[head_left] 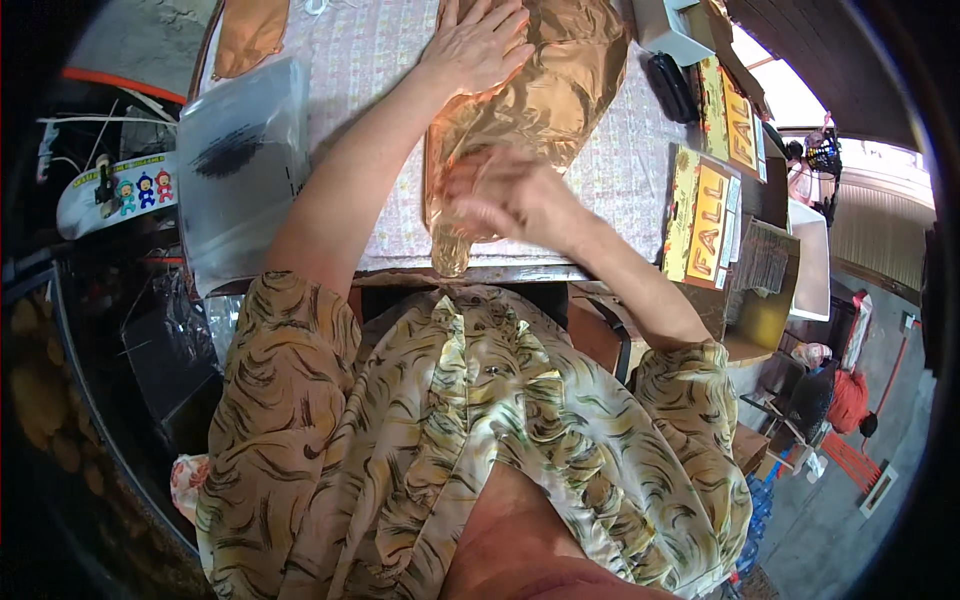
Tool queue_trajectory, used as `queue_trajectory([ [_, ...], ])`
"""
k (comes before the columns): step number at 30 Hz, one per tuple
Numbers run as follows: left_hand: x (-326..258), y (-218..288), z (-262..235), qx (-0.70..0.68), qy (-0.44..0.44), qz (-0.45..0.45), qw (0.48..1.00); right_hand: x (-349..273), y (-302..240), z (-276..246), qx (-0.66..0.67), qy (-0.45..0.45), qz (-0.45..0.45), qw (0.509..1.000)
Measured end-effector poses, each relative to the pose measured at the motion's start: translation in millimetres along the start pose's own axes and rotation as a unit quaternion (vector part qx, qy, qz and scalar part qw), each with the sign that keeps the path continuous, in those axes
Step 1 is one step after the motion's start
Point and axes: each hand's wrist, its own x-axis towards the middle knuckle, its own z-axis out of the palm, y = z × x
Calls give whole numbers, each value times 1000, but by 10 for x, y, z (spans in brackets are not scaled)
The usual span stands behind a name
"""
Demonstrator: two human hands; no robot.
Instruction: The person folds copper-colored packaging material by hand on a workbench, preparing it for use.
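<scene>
Our left hand (pixel 475 50) lies outspread on the foil (pixel 570 85); our right hand (pixel 520 197) blurs, grip unclear; rough rubbing could crease the foil.

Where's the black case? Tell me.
In the head view, the black case lies upper right, between the large coppery foil and the upper yellow package.

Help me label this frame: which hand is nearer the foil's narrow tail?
Right: the right hand, blurred, is just beyond the tail; the left hand lies flat farther away, on the foil.
</scene>
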Motion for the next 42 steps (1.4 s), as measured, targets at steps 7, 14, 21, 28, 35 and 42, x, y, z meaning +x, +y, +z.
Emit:
queue_trajectory([
  [7,21,-76,201,70,5,0,998,273,982,-604,-200,161,161,953],
  [14,11,-36,129,54,-10,-18,998,515,1598,-579,-299,97,170,934],
  [21,37,41,125,78,-35,-34,996,368,1750,-669,-172,179,195,949],
  [28,35,-64,227,99,-24,-31,994,90,1795,-1273,-178,233,394,871],
  [35,48,-96,275,99,-16,-19,995,379,1598,-1034,-329,227,291,870],
  [42,34,-30,237,94,-18,-16,995,-14,1133,-752,-418,122,239,868],
])
